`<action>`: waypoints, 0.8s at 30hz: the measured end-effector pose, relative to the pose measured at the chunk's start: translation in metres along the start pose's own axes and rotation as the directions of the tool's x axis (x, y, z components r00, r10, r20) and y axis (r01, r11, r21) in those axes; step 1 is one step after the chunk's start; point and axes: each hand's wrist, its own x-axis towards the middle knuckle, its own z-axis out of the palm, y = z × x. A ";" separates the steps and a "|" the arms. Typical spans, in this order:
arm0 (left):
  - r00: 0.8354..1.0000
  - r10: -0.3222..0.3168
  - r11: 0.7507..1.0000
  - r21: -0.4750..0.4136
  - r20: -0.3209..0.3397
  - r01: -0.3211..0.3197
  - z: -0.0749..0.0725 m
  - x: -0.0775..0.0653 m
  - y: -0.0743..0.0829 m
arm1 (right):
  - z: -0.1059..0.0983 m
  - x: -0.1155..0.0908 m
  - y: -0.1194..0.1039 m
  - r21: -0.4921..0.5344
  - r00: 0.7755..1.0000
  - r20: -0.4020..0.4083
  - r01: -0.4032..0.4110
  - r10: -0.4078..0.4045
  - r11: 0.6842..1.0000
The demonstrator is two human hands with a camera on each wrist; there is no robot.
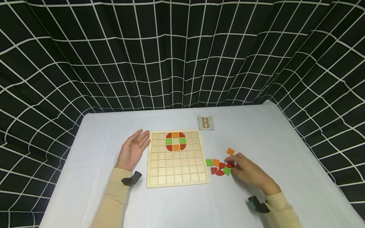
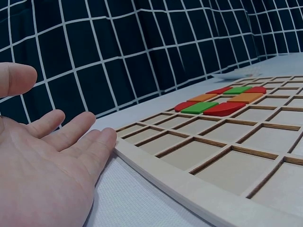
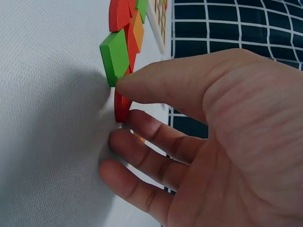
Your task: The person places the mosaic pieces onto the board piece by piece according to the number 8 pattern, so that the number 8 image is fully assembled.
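My left hand (image 1: 131, 154) lies palm up at the left edge of the wooden grid board (image 1: 178, 184), fingers loosely extended and holding nothing. In the left wrist view its fingertips (image 2: 108, 137) come right at the board's rim. On the board's upper part, red quarter-circle tiles (image 2: 225, 109), orange square tiles (image 1: 176, 147) and green square tiles (image 1: 169, 141) form a rounded ring. To the right of the board, my right hand (image 1: 247, 169) pinches a red quarter-circle tile (image 3: 121, 105) between thumb and index finger. A green tile (image 3: 116, 56) lies against it, by the thumb.
Several loose tiles cluster by the board's lower right side, among them a green square (image 1: 209, 162), an orange square (image 1: 216, 162) and red quarter circles (image 1: 214, 171). Another orange square (image 1: 230, 151) lies apart. Pattern cards (image 1: 206, 123) are stacked behind the board on the white-covered table (image 1: 114, 118).
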 end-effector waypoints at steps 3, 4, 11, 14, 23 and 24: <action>1.000 0.001 1.000 0.004 -0.004 -0.001 0.000 0.000 0.000 | 0.001 0.001 -0.002 -0.025 1.000 -0.011 0.008 -0.008 1.000; 1.000 0.001 1.000 0.005 -0.005 -0.001 0.000 0.000 0.000 | 0.002 0.001 -0.002 -0.035 1.000 -0.014 0.008 -0.008 0.999; 1.000 0.000 1.000 0.010 -0.004 0.001 0.001 0.000 0.000 | 0.003 0.002 -0.003 -0.063 1.000 -0.023 -0.009 0.007 0.998; 1.000 0.002 1.000 0.019 -0.005 -0.002 0.002 0.000 0.001 | 0.003 0.003 -0.003 -0.063 0.999 -0.027 -0.024 0.023 0.998; 1.000 0.002 1.000 0.008 -0.013 -0.002 0.002 0.000 0.000 | 0.007 0.007 -0.004 -0.077 0.996 -0.015 -0.090 0.089 0.993; 1.000 0.001 1.000 0.006 -0.015 -0.001 0.002 0.000 0.000 | 0.007 0.007 -0.004 -0.079 0.996 -0.015 -0.091 0.090 0.993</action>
